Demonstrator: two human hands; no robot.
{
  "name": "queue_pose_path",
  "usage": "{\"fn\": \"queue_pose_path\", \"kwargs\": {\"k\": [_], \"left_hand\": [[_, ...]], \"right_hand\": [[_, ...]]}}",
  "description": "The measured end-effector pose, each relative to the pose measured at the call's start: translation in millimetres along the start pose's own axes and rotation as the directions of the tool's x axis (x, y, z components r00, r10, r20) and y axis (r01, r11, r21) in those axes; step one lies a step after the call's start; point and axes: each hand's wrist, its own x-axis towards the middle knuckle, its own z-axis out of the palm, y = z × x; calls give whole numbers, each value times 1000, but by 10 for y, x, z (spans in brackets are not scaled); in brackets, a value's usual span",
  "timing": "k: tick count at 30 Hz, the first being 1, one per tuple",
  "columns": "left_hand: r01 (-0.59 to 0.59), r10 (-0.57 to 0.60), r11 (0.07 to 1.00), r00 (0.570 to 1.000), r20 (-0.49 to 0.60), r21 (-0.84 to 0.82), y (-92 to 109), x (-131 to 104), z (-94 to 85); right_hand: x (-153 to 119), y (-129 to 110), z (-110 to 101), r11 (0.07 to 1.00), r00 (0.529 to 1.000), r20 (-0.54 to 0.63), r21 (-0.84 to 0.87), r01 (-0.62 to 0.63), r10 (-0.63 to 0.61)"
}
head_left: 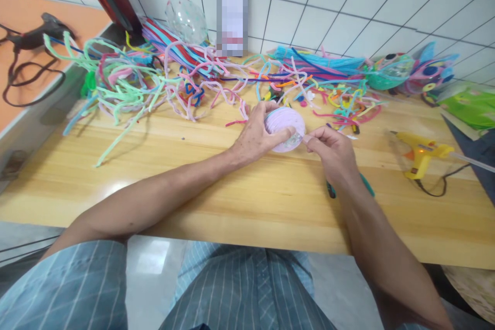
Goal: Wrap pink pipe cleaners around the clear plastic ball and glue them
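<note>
My left hand (pixel 253 131) is wrapped around a ball (pixel 282 118) wound with lilac pipe cleaner, its thumb pressing across the front. A patch of clear plastic with coloured specks shows below the thumb. At the ball's right edge, the thumb and forefinger of my right hand (pixel 334 152) pinch what looks like the end of the lilac pipe cleaner; the fingertips mostly hide it. Partly covered by my right wrist, a tool with dark green handles (pixel 367 184) lies on the table.
Loose pipe cleaners (pixel 124 87) and bundles (pixel 320 64) line the back of the wooden table (pixel 232 201). A clear ball (pixel 187 19) and a phone (pixel 232 18) stand by the tiled wall. At right are a yellow glue gun (pixel 419 152) and fish-like figures (pixel 390 69).
</note>
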Motion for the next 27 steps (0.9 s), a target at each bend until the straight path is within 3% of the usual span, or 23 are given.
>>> {"fn": "queue_pose_path", "kwargs": {"k": [9,17,27], "left_hand": [[19,-19,1000,999,31,-4,45,32,-7],[-131,119,976,990,78,176,16,72,-37],[-119,114,985,992,45,127,-4,57,-22]], "right_hand": [[-6,-1,2,1000,1000,17,-24,-11,12],[-7,3,4,999,1000,22,-30,-12,13],[17,14,-4,1000,998,53,11,-29,28]]}}
